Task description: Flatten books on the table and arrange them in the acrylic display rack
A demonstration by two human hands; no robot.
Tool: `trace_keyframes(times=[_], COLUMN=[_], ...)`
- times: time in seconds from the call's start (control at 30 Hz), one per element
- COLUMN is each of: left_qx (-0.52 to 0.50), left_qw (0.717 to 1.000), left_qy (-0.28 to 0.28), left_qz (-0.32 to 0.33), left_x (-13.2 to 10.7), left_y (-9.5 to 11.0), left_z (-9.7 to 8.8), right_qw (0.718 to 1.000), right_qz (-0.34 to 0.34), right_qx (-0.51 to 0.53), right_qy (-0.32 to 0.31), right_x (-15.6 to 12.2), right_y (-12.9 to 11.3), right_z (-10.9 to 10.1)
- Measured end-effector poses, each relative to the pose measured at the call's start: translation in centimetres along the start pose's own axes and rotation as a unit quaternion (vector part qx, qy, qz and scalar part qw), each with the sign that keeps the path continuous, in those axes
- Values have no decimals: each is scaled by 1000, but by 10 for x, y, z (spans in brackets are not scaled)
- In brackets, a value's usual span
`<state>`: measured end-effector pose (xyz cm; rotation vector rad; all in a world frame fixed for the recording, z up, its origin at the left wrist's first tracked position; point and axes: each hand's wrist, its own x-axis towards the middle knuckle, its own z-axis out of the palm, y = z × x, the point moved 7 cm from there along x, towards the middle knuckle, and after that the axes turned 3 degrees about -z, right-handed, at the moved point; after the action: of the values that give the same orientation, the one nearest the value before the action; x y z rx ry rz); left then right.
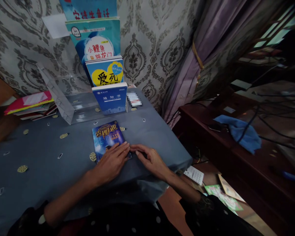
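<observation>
A dark blue book with gold lettering lies on the tablecloth in front of me. My left hand rests flat over its lower right part, fingers stretched out, hiding some of the cover. At the book's right edge is my right hand, its fingers extended toward the left fingertips and the thumb a little apart. Neither hand grips anything. Behind the book, a clear acrylic rack holds several upright books in tiers, with a blue booklet in front and a yellow-and-blue book behind it.
A stack of books and folders sits at the table's left back. Small cards lie right of the rack. To the right, a dark red table bears a blue cloth and cables. Papers and a green booklet lie below.
</observation>
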<state>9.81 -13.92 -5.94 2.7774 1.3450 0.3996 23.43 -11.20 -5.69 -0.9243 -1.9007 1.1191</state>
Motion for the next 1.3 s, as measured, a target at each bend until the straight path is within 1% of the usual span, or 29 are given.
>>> trace_keyframes(times=[0.2, 0.37, 0.57, 0.77, 0.9, 1.0, 1.07, 1.13, 1.23, 1.3], left_qx=[5, 39, 90, 89, 90, 94, 100, 107, 116, 118], left_qw=[1000, 999, 994, 993, 992, 990, 989, 987, 983, 981], left_qy=[6, 17, 59, 80, 80, 83, 83, 81, 91, 100], left_qz=[23, 9, -6, -20, -48, -64, -74, -86, -104, -114], left_x=[-10, -16, -24, -41, -60, -77, -89, -100, -113, -119], left_y=[23, 35, 45, 46, 39, 33, 29, 25, 22, 20], left_z=[3, 10, 14, 9, 2, -5, -9, -12, -16, -17], right_qw=[1000, 999, 998, 997, 996, 996, 996, 996, 994, 991], right_qz=[-4, -20, -24, -21, -13, -23, -41, -64, -101, -132], right_qx=[-30, -49, -49, -63, -68, -55, -39, -22, 1, 5], right_qy=[5, 12, 20, 33, 52, 71, 74, 66, 46, 19], right_x=[-17, -26, -29, -30, -29, -27, -26, -23, -20, -18], right_y=[-3, -6, -4, -3, -6, -12, -16, -21, -31, -40], right_z=[-1, -1, -1, -1, -1, 1, 6, 16, 38, 57])
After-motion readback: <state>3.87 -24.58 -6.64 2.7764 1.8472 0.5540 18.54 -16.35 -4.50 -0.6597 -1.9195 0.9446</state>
